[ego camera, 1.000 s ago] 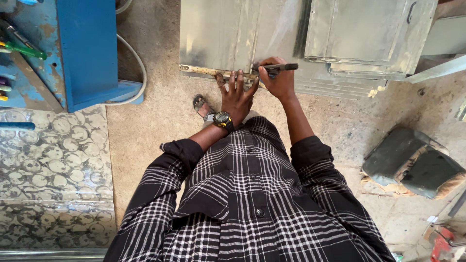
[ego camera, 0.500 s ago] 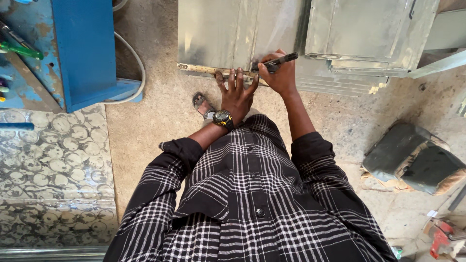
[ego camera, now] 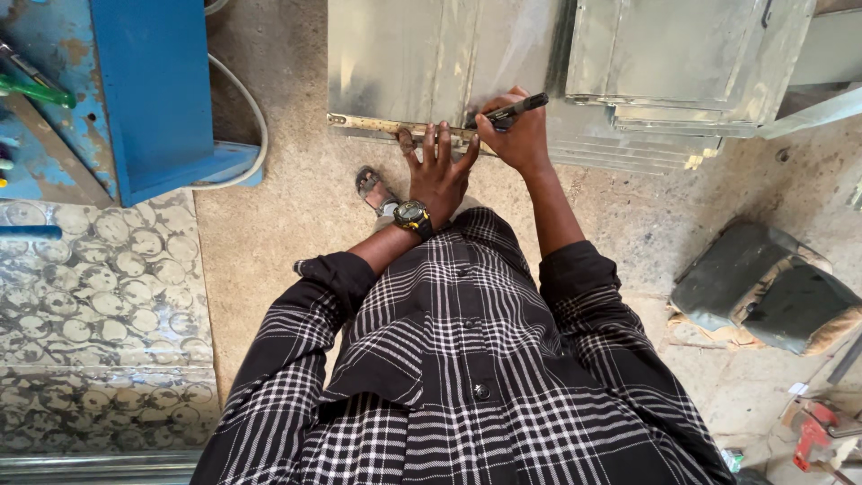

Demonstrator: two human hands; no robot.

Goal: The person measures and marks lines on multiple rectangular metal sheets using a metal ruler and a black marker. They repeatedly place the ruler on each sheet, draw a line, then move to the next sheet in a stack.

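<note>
blue bench (ego camera: 153, 99) left; folded metal panels (ego camera: 682, 63) right

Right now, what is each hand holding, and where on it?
The right hand grips a black marker around its lower barrel, tip down at the sheet metal. The left hand holds nothing; its spread fingers press a ruler flat.

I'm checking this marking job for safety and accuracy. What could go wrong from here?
The left hand presses the ruler right at the edge of the metal sheet; that edge might cut the fingers. If the ruler slips, the marker in the right hand could draw the line crooked.
</note>
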